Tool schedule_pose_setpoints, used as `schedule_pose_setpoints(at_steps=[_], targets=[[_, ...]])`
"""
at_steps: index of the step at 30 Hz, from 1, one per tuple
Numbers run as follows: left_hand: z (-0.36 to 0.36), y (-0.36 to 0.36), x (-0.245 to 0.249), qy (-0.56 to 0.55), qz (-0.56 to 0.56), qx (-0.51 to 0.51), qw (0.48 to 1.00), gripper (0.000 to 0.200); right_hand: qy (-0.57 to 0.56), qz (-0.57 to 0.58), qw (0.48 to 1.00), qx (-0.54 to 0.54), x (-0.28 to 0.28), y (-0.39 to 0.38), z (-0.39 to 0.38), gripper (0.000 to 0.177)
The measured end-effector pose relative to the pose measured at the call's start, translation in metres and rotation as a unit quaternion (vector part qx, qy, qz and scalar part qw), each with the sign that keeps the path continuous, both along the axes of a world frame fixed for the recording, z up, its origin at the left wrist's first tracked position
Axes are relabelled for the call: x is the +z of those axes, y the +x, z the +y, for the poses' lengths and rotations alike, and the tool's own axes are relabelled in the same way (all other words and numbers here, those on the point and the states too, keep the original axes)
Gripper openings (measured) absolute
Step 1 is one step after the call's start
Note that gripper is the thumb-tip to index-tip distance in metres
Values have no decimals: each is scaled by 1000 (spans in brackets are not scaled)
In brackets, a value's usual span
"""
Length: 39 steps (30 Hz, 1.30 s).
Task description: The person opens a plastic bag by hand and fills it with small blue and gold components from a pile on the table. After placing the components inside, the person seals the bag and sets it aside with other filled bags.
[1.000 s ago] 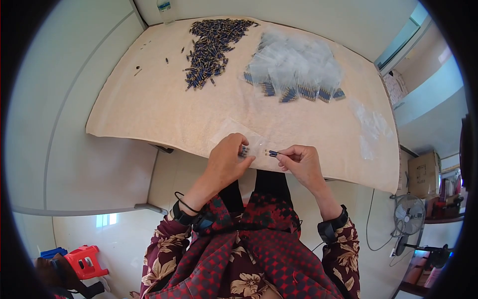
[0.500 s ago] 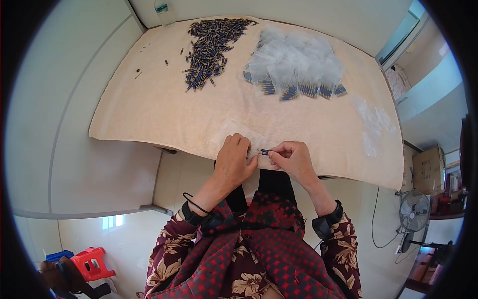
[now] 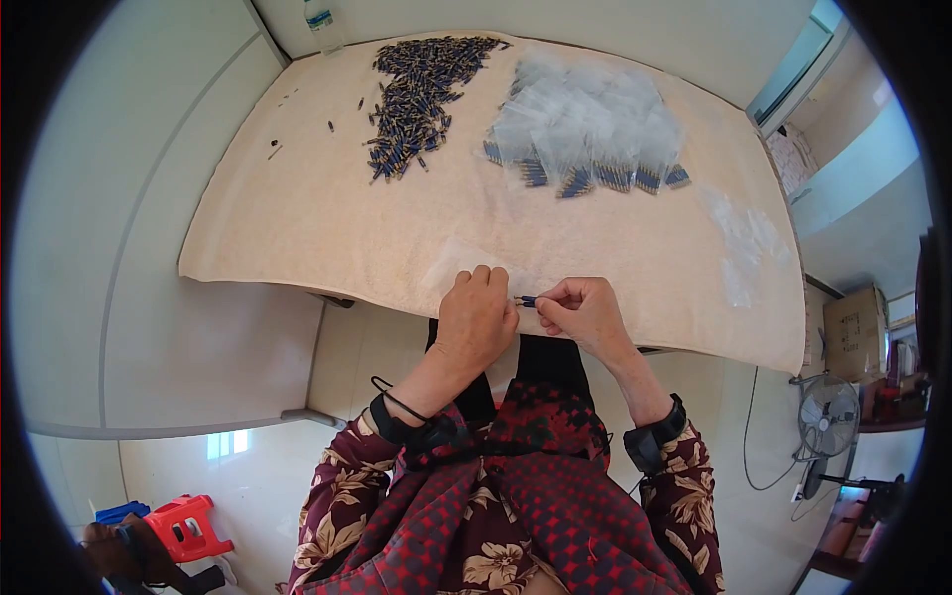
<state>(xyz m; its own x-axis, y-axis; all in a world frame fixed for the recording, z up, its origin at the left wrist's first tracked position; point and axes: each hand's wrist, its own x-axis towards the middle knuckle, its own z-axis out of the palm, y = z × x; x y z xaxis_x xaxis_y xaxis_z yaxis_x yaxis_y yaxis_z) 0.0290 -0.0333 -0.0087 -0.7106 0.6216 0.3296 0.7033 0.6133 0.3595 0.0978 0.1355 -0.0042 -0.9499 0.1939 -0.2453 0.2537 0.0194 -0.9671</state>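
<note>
My right hand (image 3: 583, 315) pinches a couple of small blue-and-gold cylindrical pieces (image 3: 527, 301), which look like plug connectors, between thumb and fingertips. Their gold ends point left towards my left hand (image 3: 478, 315). That hand is closed, fingers curled down over the near part of a clear plastic bag (image 3: 458, 260) lying at the table's front edge. Its fingertips are hidden, and the bag's opening cannot be made out. The two hands are close together but apart.
A large heap of loose connectors (image 3: 412, 109) lies at the back of the cloth-covered table (image 3: 297, 218). Filled clear bags (image 3: 590, 119) are piled right of it. More flat bags (image 3: 744, 243) rest at the right edge. A bottle (image 3: 322, 27) stands at the back left.
My left thumb has drawn in against its fingers, and the hand has turned slightly. My right hand stays almost in place, still pinching the blue-and-gold pieces.
</note>
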Motion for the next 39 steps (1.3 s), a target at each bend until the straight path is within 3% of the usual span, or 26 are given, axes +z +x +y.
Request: schedule_pose_setpoints(at_steps=[3,11,14,15,18,23,26,30,35,39], targets=[[-1,0,0,54,2,0,999,18,-10,-1,1000,-2,2,-1,-1,12],[-7,-2,-2,52,-7,-23,998,13,-7,13,1000,2,0,-14,-7,12],[-9,-3,-2,61,-8,-26,998,12,151,79,985,-19,-5,-14,-20,10],[-9,-3,-2,65,-10,-26,997,12,149,80,985,-23,-6,-14,-25,10],[-10,-4,-1,79,-8,-27,996,10,324,177,928,-50,-8,-9,-39,10],[-13,-4,3,74,-29,-30,996,12,398,277,872,-64,-11,-6,-46,10],[-13,-5,5,85,-23,-31,996,10,461,357,811,-46,-20,-9,-43,13],[-15,-6,3,95,-18,-33,995,8,498,373,783,-4,-30,-13,-39,16],[-18,-9,6,96,-47,-41,993,6,514,364,776,17,-27,-14,-37,13],[-18,-11,6,103,-60,-48,992,7,492,293,819,24,-25,-14,-43,10]])
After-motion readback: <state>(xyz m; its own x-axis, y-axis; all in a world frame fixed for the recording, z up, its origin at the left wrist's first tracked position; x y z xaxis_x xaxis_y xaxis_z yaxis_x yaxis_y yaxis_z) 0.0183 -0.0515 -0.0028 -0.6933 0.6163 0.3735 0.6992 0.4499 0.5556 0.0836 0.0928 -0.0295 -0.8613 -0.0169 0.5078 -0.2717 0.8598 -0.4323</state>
